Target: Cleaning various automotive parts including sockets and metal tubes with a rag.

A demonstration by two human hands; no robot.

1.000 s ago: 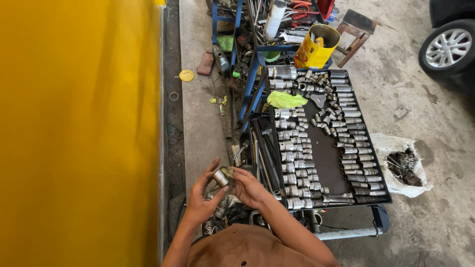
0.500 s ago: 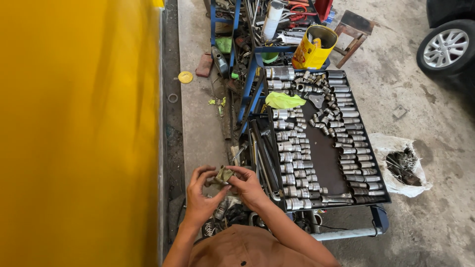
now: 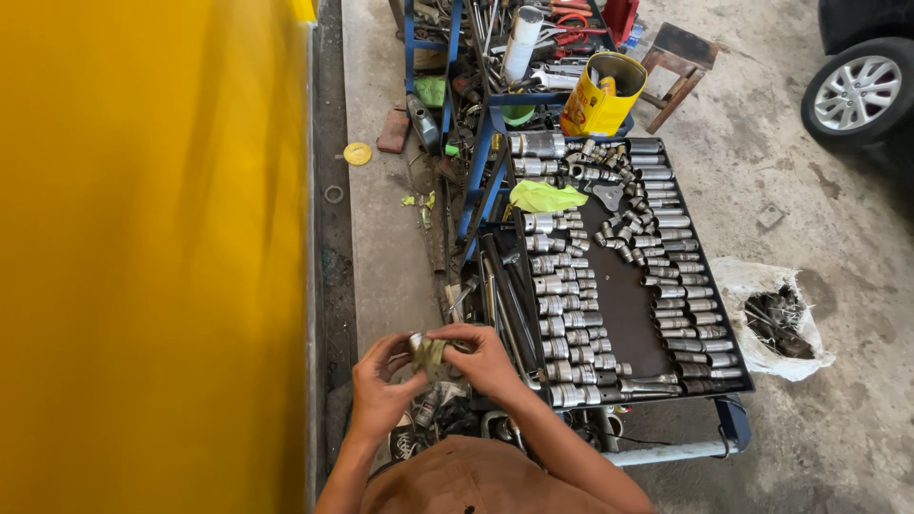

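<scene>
The left hand (image 3: 379, 384) and the right hand (image 3: 484, 359) pinch a small greenish metal part (image 3: 427, 353) between their fingertips, just left of the black tray (image 3: 624, 305) of shiny sockets.

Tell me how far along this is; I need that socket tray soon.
Most sockets already sit in rows on the black tray. In hand: the left hand and right hand together grip a small grimy metal part beside the tray. Left: a loose cluster of sockets near the yellow-green rag lies unsorted.
</scene>
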